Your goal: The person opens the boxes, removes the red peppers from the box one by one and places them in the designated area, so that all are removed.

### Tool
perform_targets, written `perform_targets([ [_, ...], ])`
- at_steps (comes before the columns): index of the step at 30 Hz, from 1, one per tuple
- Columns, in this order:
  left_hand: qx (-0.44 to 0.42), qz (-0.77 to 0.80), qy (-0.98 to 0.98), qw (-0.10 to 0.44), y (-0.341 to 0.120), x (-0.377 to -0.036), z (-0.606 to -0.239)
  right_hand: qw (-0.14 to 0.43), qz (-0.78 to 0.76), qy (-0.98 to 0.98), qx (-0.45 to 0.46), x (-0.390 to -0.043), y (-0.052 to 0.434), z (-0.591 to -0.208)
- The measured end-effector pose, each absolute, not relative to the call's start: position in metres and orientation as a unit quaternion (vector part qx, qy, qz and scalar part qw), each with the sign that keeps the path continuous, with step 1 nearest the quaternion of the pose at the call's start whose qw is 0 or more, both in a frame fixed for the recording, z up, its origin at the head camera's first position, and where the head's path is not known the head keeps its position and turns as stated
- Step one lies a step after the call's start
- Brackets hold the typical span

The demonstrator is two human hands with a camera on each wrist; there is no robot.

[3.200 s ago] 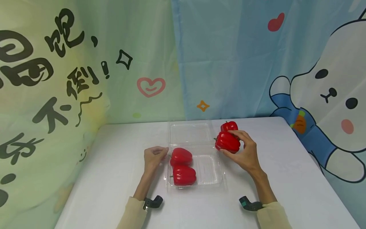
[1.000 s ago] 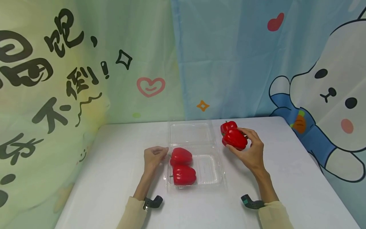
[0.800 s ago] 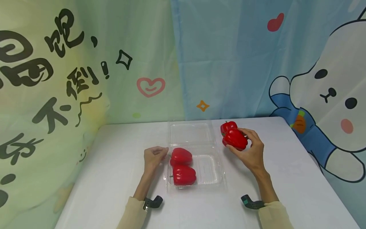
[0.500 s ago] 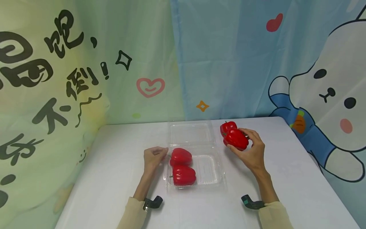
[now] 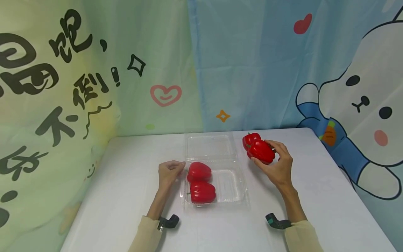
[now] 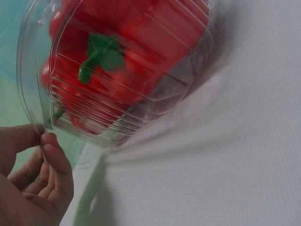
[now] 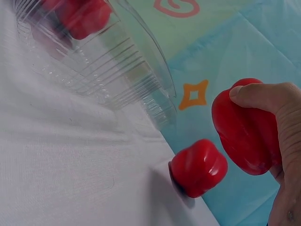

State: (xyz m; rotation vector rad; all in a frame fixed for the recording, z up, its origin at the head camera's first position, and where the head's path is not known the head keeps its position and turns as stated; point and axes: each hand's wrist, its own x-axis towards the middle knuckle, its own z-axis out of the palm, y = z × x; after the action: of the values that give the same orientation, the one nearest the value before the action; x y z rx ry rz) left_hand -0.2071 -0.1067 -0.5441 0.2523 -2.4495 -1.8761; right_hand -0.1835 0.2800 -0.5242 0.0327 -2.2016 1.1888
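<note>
Thin clear plastic clamshell box (image 5: 234, 196), pinched at its rim by the left hand (image 5: 168, 172), looks flimsy. Farther off, the right hand (image 5: 277, 164) cups a glossy red bell pepper (image 5: 261, 151) above the table; firm, light, probably slippery, best held around its body.

White table (image 5: 126, 196): clear clamshell (image 5: 231, 204) w/ 2 peppers, 1 loose pepper (image 5: 249, 139).
</note>
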Motion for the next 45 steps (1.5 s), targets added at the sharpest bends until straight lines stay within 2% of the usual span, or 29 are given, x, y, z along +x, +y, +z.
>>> perform_targets([
  [38, 0.089, -0.607, -0.790, 0.015, -0.108, -0.210, -0.544, 0.335, 0.441, -0.831, -0.045, -0.180, 0.296, -0.533],
  [45, 0.083, -0.613, -0.785, 0.025, -0.107, -0.211, -0.547, 0.357, 0.445, -0.818, -0.073, -0.180, 0.300, -0.531],
])
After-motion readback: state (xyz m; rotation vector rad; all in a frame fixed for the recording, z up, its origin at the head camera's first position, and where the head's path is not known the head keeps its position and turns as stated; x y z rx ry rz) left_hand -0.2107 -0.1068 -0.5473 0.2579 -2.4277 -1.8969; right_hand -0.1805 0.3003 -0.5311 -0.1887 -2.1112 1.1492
